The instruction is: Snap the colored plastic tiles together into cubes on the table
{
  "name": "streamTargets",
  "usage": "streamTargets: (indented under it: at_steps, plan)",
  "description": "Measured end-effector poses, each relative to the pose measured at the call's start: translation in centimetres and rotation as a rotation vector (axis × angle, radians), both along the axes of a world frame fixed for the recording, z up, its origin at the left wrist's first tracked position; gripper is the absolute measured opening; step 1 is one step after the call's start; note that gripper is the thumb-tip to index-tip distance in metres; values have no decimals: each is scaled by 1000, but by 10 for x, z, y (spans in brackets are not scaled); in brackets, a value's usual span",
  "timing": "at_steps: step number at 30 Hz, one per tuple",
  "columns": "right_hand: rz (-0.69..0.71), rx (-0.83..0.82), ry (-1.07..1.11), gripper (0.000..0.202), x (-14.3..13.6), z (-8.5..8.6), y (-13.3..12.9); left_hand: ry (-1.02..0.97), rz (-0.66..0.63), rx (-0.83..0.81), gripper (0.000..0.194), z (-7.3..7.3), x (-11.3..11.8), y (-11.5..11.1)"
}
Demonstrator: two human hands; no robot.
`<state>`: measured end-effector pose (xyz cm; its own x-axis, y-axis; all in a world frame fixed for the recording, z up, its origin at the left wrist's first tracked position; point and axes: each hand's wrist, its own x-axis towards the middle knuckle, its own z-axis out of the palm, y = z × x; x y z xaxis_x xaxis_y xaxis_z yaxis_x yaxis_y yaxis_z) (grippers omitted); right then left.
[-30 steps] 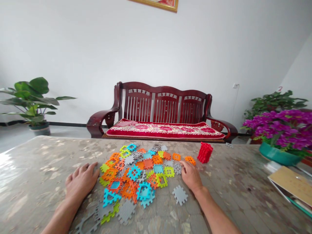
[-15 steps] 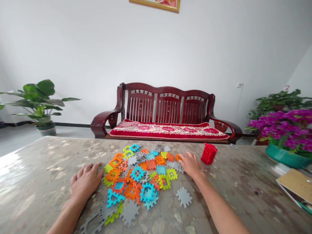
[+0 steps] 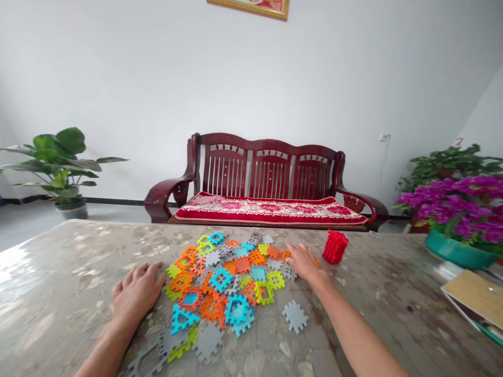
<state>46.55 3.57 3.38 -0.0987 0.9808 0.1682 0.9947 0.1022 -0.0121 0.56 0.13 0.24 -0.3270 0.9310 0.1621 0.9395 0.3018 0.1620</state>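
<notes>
Flat notched pieces in orange, blue, green and grey lie heaped on the patterned table [image 3: 353, 309]. My left hand [image 3: 137, 290] rests flat on the table left of the heap, fingers apart, holding nothing. At the heap's right edge, my right hand [image 3: 304, 261] lies over orange pieces, partly covering them; its fingers are spread. A lone grey piece [image 3: 295, 316] sits nearer to me, and a blue square piece [image 3: 258, 273] is mid-heap. Just right of my right hand stands a stack of red pieces [image 3: 335, 246].
Purple flowers in a teal pot [image 3: 459, 248] stand at the right, with a brown notebook [image 3: 477, 296] in front. One small grey piece [image 3: 374, 235] lies near the far edge. Beyond the table is a wooden bench [image 3: 271, 173]; a potted plant [image 3: 73, 209] is left.
My right hand has shifted very slightly, its fingers a little more drawn in over the orange pieces. My left hand stays in place. The whole view has moved a little.
</notes>
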Motion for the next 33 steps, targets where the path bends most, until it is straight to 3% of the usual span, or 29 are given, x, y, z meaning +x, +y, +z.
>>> streamTargets:
  at_steps: [5, 8, 13, 18, 23, 29, 33]
  plan:
    - [-9, 43, 2, 44, 0, 9, 0, 1, 6, -15, 57, 3, 2, -1]
    - [-7, 111, 85, 32, -1, 7, -4, 1, 14, -25, 58, 3, 2, 0]
    - [4, 189, 326, 27, -4, -12, -20, 2, 4, 3, 56, -2, 0, 1]
    - [4, 263, 500, 44, -5, -30, -36, -22, -1, 36, 55, -3, -1, 0]
    - [-132, 272, 404, 38, -17, -29, -40, -41, -2, 16, 56, 3, 2, -1]
    - [-250, 177, 192, 57, -35, -18, -33, -20, -5, -1, 57, 1, 0, 0]
    - [-273, 156, 138, 48, -40, -17, -30, -17, -10, 0, 56, -2, -2, 1]
